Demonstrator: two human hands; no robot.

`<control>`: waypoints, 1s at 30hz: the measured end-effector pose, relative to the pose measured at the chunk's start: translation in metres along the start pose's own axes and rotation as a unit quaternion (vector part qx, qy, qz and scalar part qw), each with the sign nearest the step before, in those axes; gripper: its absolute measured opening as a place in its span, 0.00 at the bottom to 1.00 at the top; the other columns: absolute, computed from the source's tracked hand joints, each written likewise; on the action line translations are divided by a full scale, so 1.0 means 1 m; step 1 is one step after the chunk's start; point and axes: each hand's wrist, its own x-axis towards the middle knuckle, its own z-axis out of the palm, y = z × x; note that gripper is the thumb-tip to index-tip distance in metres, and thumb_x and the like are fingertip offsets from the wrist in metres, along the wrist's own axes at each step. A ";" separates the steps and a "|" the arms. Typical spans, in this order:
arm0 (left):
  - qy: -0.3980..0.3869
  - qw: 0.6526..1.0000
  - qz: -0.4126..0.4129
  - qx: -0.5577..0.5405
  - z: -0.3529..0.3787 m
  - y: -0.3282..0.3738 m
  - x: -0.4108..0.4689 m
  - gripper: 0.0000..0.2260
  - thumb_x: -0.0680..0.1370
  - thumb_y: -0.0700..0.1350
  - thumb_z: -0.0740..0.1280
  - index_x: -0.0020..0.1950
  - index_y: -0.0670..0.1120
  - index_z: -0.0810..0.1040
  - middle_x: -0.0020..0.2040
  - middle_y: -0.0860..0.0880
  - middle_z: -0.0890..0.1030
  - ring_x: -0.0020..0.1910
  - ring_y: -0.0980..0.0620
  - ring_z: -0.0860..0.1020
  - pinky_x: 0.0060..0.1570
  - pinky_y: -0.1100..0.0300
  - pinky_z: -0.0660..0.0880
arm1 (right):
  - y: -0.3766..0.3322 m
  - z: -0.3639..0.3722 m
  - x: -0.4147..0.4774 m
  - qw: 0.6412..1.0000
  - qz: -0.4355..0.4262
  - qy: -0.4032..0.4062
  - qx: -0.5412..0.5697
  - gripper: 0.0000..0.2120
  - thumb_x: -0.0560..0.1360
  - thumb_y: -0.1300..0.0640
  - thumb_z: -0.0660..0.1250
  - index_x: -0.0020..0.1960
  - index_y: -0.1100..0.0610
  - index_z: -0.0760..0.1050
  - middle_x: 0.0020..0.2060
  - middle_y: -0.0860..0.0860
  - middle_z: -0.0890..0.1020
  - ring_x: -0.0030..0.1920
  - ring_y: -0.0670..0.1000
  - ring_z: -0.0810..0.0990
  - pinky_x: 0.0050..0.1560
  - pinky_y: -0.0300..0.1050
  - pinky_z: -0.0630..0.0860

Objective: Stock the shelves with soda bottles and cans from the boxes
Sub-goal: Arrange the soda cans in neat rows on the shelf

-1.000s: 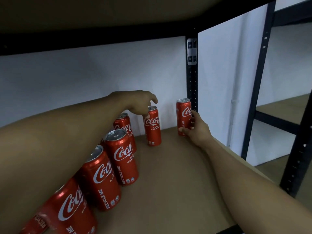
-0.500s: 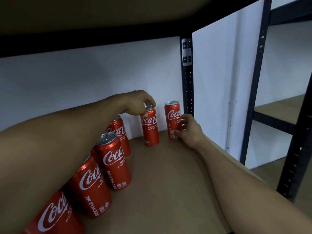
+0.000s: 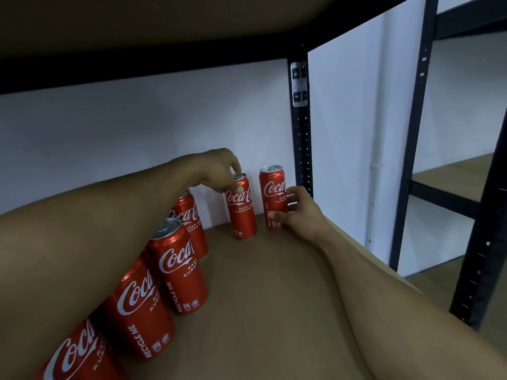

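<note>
Two slim red Coca-Cola cans stand upright at the back of the brown shelf board (image 3: 274,297), close to the white wall. My left hand (image 3: 219,174) pinches the top of the left can (image 3: 242,212) between thumb and fingers. My right hand (image 3: 295,208) grips the lower side of the right can (image 3: 273,193), fingers curled round it. A row of several more red cans (image 3: 179,272) runs along the left, partly hidden under my left forearm.
A black perforated upright post (image 3: 301,149) stands just right of the right can. The shelf above (image 3: 164,28) hangs low overhead. A second shelving unit (image 3: 450,185) with brown boards stands to the right.
The right can has been slid left and back, closer to the left can and the wall. Both hands keep their holds. The view has shifted slightly.
</note>
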 end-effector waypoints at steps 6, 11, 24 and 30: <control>-0.005 0.999 0.004 -0.042 -0.001 -0.001 -0.003 0.26 0.75 0.43 0.76 0.72 0.44 0.74 0.65 0.42 0.79 0.54 0.46 0.82 0.54 0.53 0.82 | 0.002 -0.002 0.002 1.000 0.005 -0.019 0.011 0.28 0.71 0.60 0.78 0.64 0.45 0.68 0.56 0.45 0.79 0.55 0.47 0.81 0.56 0.51 0.81; -0.007 0.997 0.000 -0.078 0.001 -0.004 -0.002 0.28 0.74 0.42 0.77 0.72 0.44 0.73 0.65 0.41 0.79 0.55 0.44 0.82 0.54 0.52 0.82 | 0.003 0.003 0.001 0.999 -0.018 -0.007 -0.026 0.33 0.67 0.54 0.82 0.65 0.43 0.68 0.53 0.43 0.79 0.53 0.46 0.81 0.57 0.52 0.81; 0.011 0.997 0.026 -0.070 0.003 -0.008 -0.002 0.27 0.75 0.43 0.75 0.74 0.46 0.73 0.68 0.43 0.77 0.56 0.48 0.80 0.46 0.60 0.81 | 0.002 0.004 -0.001 0.999 -0.024 -0.019 -0.038 0.34 0.69 0.56 0.80 0.69 0.44 0.69 0.59 0.47 0.80 0.56 0.47 0.81 0.60 0.54 0.80; 0.009 0.997 0.033 -0.068 0.002 -0.011 -0.003 0.27 0.77 0.38 0.73 0.74 0.47 0.72 0.71 0.46 0.75 0.62 0.49 0.75 0.36 0.70 0.70 | 0.000 0.007 -0.003 0.999 -0.035 -0.016 -0.039 0.34 0.66 0.55 0.82 0.66 0.46 0.69 0.56 0.45 0.80 0.51 0.44 0.81 0.55 0.47 0.81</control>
